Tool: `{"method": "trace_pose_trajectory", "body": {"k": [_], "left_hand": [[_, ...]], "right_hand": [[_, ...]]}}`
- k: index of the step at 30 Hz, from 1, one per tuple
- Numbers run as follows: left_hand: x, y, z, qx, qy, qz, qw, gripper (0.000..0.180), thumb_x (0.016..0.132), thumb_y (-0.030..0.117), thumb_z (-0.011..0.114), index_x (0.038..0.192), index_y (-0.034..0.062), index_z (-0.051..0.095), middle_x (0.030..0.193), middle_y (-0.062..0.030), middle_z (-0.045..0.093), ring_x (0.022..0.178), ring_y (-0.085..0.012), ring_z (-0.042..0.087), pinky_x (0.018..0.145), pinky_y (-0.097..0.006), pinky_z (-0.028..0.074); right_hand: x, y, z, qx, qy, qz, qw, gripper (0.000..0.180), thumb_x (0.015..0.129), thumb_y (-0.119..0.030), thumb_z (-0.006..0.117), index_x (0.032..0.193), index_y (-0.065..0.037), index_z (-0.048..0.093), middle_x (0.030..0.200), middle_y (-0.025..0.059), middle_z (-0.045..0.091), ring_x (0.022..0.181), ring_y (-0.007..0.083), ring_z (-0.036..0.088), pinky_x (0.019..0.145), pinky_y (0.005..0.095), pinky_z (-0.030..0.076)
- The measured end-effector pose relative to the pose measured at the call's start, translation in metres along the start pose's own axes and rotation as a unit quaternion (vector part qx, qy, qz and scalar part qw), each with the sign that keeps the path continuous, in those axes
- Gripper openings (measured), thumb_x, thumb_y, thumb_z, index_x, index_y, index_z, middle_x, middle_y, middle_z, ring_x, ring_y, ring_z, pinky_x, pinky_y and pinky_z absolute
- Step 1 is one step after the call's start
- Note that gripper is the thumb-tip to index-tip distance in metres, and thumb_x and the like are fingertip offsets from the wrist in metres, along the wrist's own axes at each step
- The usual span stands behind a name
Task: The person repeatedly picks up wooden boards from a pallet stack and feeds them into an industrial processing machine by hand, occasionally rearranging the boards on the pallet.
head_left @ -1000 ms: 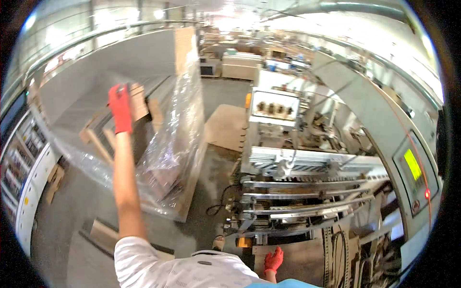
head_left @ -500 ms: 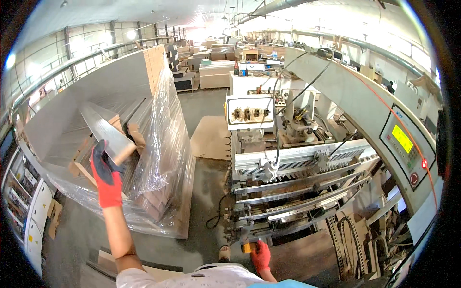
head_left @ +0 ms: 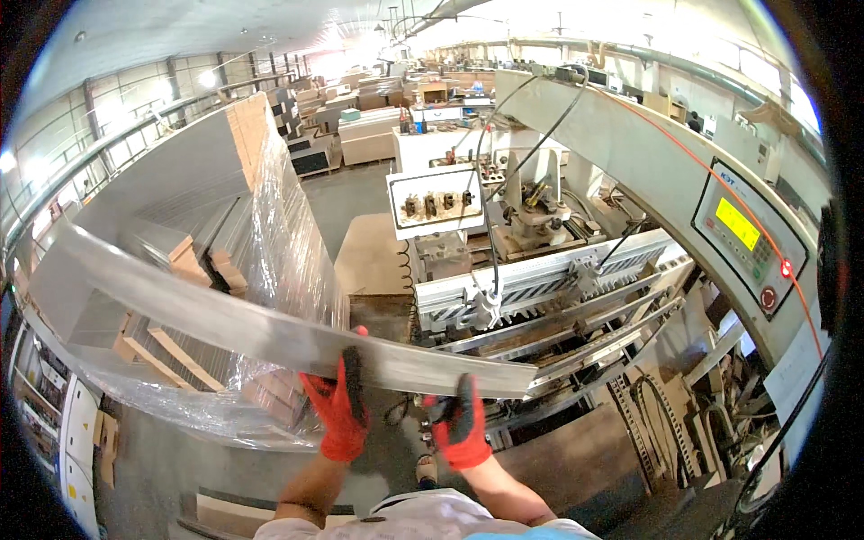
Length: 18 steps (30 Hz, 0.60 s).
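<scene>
Head view
Panel: a long, flat grey board (head_left: 270,328) with a smooth, slightly shiny face – it runs from far left, above the stack, to its right end at the machine's front.
Left hand (head_left: 337,409): red-and-black glove, closed around the panel's near edge, fingers over the top face.
Right hand (head_left: 461,427): same glove, clamped on the panel close to its right end, just beside the left.
Stack (head_left: 193,270): grey boards with pale raw edges, loosely draped in crinkled clear film (head_left: 288,243), left of the hands.
Machine (head_left: 558,279): grey metal, toothed rails, black cables – right of the hands; slanted control panel with yellow screen (head_left: 736,223).
</scene>
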State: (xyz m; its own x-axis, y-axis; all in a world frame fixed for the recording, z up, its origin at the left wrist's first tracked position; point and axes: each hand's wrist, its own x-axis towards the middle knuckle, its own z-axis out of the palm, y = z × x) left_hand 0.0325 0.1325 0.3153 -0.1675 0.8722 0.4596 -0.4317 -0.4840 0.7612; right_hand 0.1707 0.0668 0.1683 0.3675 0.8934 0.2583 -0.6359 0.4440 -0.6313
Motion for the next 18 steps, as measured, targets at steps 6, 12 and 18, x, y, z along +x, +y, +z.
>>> {"method": "trace_pose_trajectory", "body": {"k": [6,12,18], "left_hand": [[0.045,0.006,-0.019,-0.004,0.089,0.203,0.975,0.058,0.103,0.022,0.052,0.148,0.0067,0.02,0.137,-0.0236,0.053,0.115,-0.0372,0.059,0.1,-0.048,0.051],[0.072,-0.106,-0.142,0.176,0.097,0.107,0.974,0.062,0.101,0.029,0.056,0.149,0.0108,0.021,0.14,-0.0187,0.051,0.122,-0.0317,0.054,0.108,-0.047,0.043],[0.059,-0.266,-0.329,0.534,0.042,0.0,0.844,0.059,0.097,0.026,0.059,0.148,0.0091,0.036,0.152,-0.0141,0.035,0.133,-0.0303,0.043,0.114,-0.048,0.033]], "right_hand": [[0.028,-0.049,-0.115,0.064,0.244,-0.029,0.967,0.038,0.102,-0.041,0.053,0.119,-0.008,0.061,0.109,0.0019,0.066,0.099,0.0159,0.062,0.086,0.0319,0.051],[0.062,-0.065,-0.257,-0.045,0.486,-0.141,0.861,0.029,0.096,-0.037,0.065,0.101,-0.008,0.064,0.083,-0.0001,0.063,0.067,0.015,0.058,0.058,0.0322,0.047],[0.111,-0.044,-0.314,-0.239,0.51,-0.053,0.824,0.027,0.091,-0.031,0.069,0.098,-0.006,0.06,0.078,0.0025,0.059,0.062,0.0137,0.054,0.054,0.0307,0.044]]}}
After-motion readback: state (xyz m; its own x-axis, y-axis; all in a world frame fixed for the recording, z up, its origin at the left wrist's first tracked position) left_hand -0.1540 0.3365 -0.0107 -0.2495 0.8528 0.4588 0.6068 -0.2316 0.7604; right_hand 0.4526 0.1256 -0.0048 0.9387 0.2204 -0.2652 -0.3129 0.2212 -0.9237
